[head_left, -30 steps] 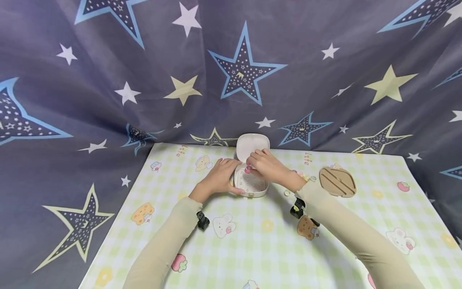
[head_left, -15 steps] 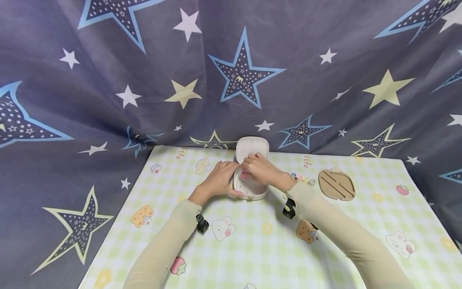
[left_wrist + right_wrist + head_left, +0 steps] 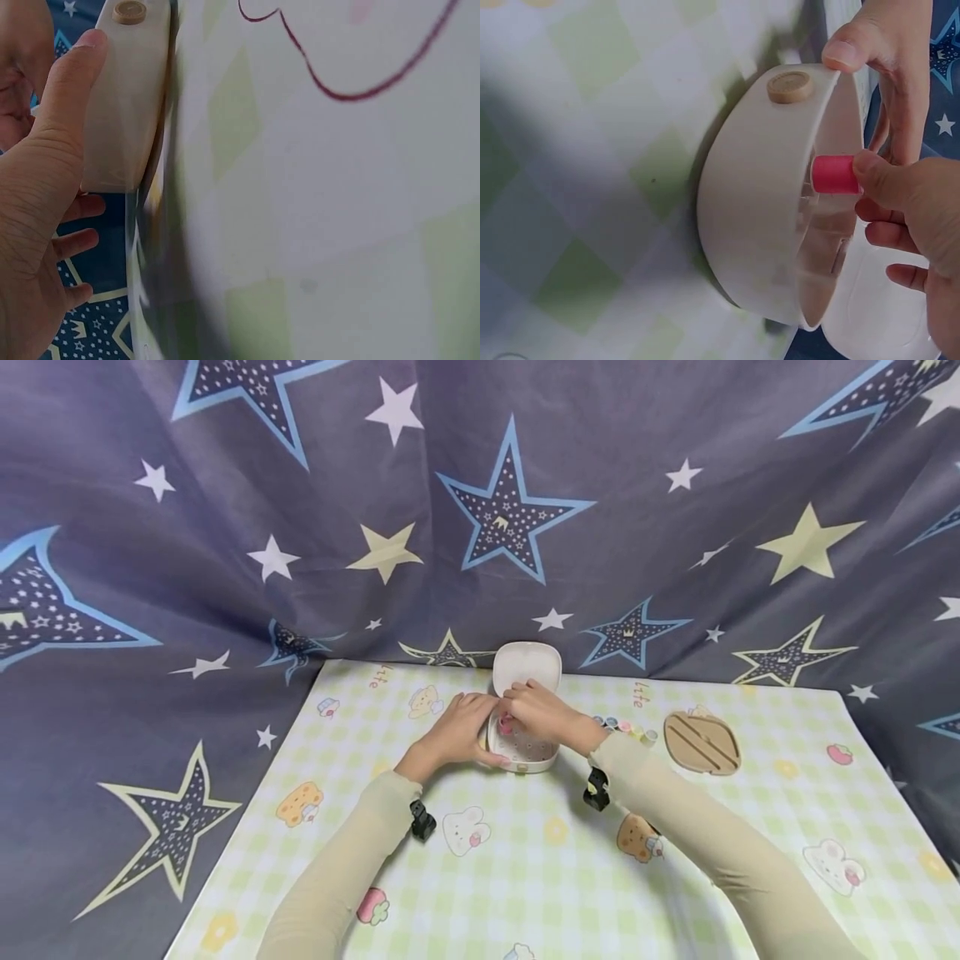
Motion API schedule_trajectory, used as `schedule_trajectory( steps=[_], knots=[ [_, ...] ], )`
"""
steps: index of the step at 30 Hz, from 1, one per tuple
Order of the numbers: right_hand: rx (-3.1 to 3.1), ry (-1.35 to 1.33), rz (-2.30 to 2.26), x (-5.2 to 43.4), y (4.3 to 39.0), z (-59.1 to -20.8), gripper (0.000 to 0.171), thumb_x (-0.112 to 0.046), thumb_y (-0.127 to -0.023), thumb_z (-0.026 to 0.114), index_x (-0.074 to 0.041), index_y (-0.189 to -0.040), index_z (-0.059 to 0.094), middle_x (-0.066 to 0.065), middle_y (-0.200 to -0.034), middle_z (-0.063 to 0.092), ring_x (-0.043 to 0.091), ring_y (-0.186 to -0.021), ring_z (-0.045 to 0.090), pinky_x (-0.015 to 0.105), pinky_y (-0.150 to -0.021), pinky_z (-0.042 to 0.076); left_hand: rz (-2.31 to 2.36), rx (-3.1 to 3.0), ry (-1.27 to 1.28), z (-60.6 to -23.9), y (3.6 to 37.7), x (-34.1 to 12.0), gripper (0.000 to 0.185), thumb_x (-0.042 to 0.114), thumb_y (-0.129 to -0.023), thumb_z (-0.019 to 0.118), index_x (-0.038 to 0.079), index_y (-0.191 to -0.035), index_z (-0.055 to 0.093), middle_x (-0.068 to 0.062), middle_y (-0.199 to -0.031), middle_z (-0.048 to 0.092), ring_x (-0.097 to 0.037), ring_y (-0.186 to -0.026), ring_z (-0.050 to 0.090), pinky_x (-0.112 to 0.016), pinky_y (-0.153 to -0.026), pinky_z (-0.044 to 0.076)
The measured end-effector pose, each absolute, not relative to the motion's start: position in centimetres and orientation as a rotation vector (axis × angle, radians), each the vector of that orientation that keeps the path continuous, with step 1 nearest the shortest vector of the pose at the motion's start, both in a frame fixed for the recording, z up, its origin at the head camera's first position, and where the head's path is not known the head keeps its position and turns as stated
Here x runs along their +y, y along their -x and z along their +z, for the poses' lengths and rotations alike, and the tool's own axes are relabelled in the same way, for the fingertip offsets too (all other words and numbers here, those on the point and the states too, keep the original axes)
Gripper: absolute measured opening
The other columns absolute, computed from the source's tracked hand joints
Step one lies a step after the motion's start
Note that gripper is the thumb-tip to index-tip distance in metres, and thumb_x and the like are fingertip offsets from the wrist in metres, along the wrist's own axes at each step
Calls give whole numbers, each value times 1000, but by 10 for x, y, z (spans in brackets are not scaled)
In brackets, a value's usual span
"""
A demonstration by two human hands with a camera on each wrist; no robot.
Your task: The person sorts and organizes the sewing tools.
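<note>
Pinching the pink spool [image 3: 835,174], the right hand [image 3: 538,710] has brought it closer to the left hand [image 3: 459,731], which grips the box [image 3: 757,195]; placing seems unfinished.

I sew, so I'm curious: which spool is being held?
The bright pink spool, pinched by the right hand at the open white box; the other spools sit in a row on the table.

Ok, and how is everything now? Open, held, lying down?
White rounded box: open, gripped by left hand
White rounded lid: raised
Pink cylindrical spool: pinched by right hand, at box opening
Light-brown rounded tray: lying on green-checked table
Small coloured cylinders: in a row, partly hidden
</note>
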State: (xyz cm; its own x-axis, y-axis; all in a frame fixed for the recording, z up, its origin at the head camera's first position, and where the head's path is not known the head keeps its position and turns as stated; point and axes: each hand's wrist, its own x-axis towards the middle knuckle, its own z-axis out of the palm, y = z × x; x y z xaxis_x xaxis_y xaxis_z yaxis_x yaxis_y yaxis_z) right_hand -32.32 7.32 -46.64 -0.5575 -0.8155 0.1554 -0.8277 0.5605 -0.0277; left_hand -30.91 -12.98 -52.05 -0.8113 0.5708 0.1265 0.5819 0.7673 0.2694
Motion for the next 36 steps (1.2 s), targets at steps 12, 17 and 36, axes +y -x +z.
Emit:
schedule_trajectory(
  steps=[12,17,36],
  knots=[
    [-2657,-1409,162,73,318,-476,18,-19,-86,80,-9,-98,72,2,-92,69,23,-90,61,39,-82,46,-484,-2929,952,-520,305,-129,113,73,-68,80,12,-154,39,-8,-151,51,-29,-144,42,-56,-123,26],
    [-2651,-1419,150,73,317,-479,18,-17,-87,79,-10,-101,71,2,-95,70,23,-91,61,40,-83,47,-499,-2932,934,-521,303,-130,114,73,-68,81,13,-154,39,-6,-150,51,-28,-143,42,-52,-123,26],
    [-2619,-1431,183,78,316,-472,23,-14,-86,80,-11,-107,70,3,-96,70,25,-92,62,41,-83,46,-532,-2900,956,-524,306,-130,112,73,-68,81,12,-153,40,-5,-149,52,-26,-142,42,-48,-123,27]
  ],
)
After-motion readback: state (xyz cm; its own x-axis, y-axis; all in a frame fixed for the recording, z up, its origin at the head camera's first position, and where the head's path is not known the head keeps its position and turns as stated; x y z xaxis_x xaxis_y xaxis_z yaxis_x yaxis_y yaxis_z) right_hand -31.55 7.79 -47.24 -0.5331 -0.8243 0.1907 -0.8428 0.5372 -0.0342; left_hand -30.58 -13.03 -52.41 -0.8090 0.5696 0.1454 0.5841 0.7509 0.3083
